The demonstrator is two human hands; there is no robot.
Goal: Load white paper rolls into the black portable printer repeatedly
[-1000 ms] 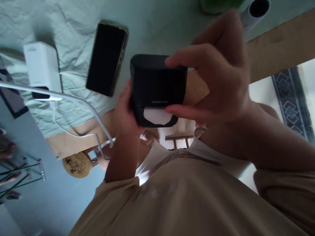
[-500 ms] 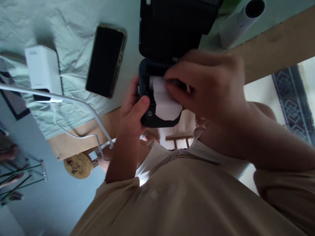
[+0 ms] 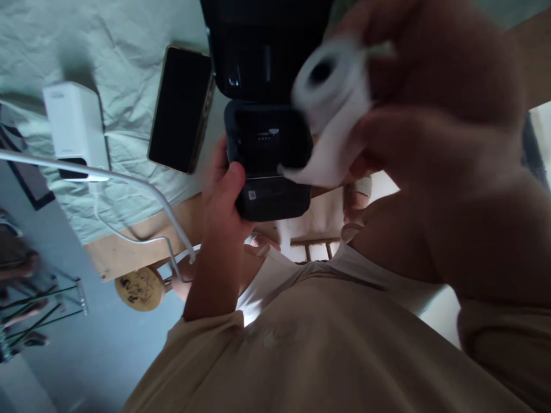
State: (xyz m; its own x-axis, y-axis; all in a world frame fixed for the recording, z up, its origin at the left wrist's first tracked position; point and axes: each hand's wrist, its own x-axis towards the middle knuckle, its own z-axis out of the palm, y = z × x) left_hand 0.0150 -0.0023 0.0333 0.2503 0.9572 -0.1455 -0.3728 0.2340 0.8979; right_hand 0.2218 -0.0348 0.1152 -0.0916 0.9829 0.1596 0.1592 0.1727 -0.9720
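A small black device (image 3: 275,198) with its lid (image 3: 267,51) swung open is held at its left side by my left hand (image 3: 226,198), thumb on the rim. Its inner compartment shows no roll inside. To the right and above it, my right hand (image 3: 430,109) grips a white paper roll (image 3: 329,86) with a dark hollow core, blurred by motion. A loose strip of the paper hangs from the roll and curls toward the device's right edge.
A phone (image 3: 181,109) lies on the wrinkled green cloth (image 3: 129,34), left of the device. Beyond it stands a white power bank (image 3: 75,123) with a white cable (image 3: 146,180) crossing the table edge. A round stool (image 3: 140,288) is below, and part of another person shows far left.
My right hand has lifted the paper roll out of the device and moved right, nearer the camera. The device and its lid have shifted slightly left.
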